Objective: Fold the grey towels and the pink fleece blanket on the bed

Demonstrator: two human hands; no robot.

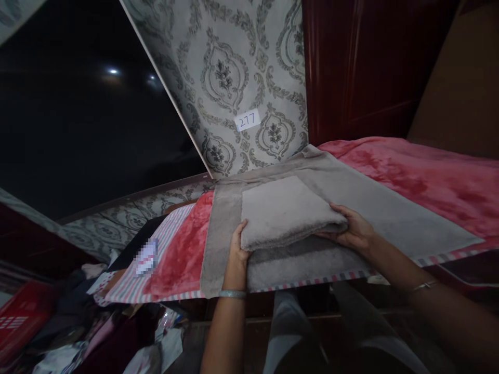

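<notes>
A folded grey plush towel [284, 210] is held between my two hands, over a larger grey cloth [351, 192] spread flat on the table. My left hand [238, 244] grips the folded towel's near left corner, thumb on top and the other fingers hidden beneath. At the right end, my right hand [353, 228] pinches the folded layers, thumb above and fingers underneath. The folded edge facing me shows thick, soft layers. Whether the towel rests on the cloth or is slightly lifted, I cannot tell.
Pink plush fabric [429, 176] and a striped cloth [171, 234] cover the table around the grey cloth. A large black screen [89, 104] stands left, before patterned wallpaper [230, 67] bearing a paper label [247, 120]. Clothes [117, 332] and a red box [25, 314] lie lower left.
</notes>
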